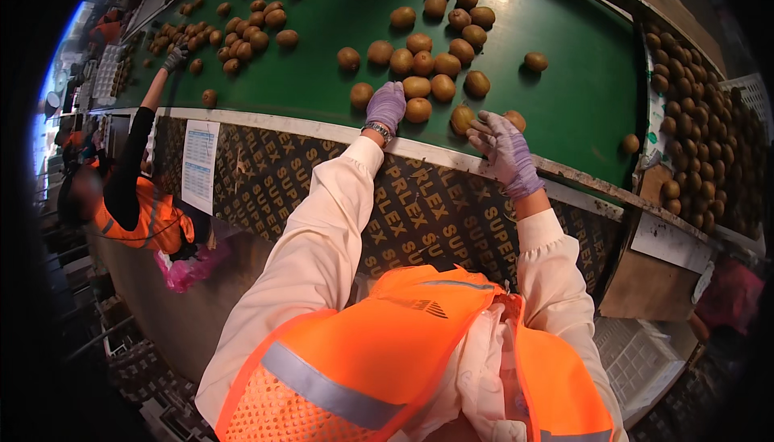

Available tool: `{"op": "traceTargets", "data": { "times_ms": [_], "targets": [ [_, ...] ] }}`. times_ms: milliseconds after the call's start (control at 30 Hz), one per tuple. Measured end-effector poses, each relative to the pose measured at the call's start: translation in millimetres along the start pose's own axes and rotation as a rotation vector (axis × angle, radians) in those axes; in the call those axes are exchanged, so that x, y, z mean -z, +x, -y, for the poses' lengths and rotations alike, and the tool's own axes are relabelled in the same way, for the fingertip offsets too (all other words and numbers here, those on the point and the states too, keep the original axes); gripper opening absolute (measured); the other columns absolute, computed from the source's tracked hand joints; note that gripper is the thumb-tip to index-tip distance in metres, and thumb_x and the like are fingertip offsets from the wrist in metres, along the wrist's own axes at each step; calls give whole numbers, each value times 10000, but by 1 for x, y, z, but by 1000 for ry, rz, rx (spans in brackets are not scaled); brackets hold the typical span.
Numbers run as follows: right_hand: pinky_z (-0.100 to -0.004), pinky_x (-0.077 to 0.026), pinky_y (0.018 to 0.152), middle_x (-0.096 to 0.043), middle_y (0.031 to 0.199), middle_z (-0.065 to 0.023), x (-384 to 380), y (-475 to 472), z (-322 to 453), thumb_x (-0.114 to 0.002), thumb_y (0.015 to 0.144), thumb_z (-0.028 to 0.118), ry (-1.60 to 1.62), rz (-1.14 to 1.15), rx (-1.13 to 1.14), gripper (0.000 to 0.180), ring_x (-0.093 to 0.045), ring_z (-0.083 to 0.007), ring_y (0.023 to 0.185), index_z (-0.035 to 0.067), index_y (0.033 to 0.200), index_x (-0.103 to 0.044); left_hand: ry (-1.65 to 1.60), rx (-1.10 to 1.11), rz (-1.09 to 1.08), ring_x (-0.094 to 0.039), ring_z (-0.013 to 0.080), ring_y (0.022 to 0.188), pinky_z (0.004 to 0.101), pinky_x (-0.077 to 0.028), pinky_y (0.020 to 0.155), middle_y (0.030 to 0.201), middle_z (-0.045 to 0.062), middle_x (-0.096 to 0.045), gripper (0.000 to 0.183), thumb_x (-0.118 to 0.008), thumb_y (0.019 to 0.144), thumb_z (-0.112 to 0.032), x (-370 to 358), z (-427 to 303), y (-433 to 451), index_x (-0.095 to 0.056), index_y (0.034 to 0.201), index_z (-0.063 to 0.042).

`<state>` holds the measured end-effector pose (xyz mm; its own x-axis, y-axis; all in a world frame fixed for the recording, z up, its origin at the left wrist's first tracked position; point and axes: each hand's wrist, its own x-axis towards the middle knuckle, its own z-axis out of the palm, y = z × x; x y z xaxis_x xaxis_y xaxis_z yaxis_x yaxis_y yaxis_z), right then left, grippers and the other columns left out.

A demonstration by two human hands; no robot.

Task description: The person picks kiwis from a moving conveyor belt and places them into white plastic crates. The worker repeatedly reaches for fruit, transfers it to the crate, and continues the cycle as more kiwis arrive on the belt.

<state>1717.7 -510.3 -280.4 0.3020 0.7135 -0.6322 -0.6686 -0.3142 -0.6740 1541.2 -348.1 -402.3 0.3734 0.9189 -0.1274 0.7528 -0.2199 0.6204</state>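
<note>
Both my hands wear purple-and-white gloves and are at the near edge of a green conveyor belt [580,115]. My left hand [387,105] has its fingers bent down beside a kiwifruit [418,110] and another kiwifruit [416,86]; whether its hidden fingertips hold anything cannot be seen. My right hand [503,144] is over the belt's pale rim with its fingers somewhat apart. Its fingertips are close to a mottled kiwifruit [462,119], and a further kiwifruit [514,120] shows partly behind them. A loose group of kiwifruit [422,63] lies just beyond my hands.
A pale ledge [290,123] borders the belt above a printed board [423,212]. At right, many kiwifruit [695,121] fill a bin. To the left, a co-worker in an orange vest [151,212] reaches a gloved hand [176,58] to more kiwifruit [248,37]. A white crate [635,363] stands low at right.
</note>
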Motion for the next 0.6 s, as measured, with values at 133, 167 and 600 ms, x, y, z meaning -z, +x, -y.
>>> {"op": "traceTargets", "data": {
  "times_ms": [133, 167, 600],
  "targets": [
    [-295, -532, 784, -538, 1099, -72, -51, 1, -31, -534, 947, 364, -224, -11, -41, 497, -582, -138, 902, 117, 1350, -384, -127, 22, -199, -568, 437, 815, 487, -447, 710, 853, 245, -605, 358, -411, 967, -313, 42, -40, -52, -560, 873, -2],
    [-288, -528, 775, -533, 1101, -60, -63, -3, -33, -538, 942, 378, -192, 2, -60, 494, -575, -131, 900, 124, 1341, -394, -128, -49, -232, -567, 427, 778, 477, -448, 684, 813, 226, -599, 324, -436, 959, -292, 53, -52, -73, -553, 852, -10],
    [-224, -436, 518, -527, 845, -20, -50, -25, -22, -576, 925, 343, -361, -8, -80, 347, -523, -102, 637, 135, 1187, -483, -672, -88, 1145, -574, 98, 664, 232, -452, 608, 729, 7, -586, 393, -613, 903, -280, 119, -33, -150, -519, 1191, -30]
  ]
}}
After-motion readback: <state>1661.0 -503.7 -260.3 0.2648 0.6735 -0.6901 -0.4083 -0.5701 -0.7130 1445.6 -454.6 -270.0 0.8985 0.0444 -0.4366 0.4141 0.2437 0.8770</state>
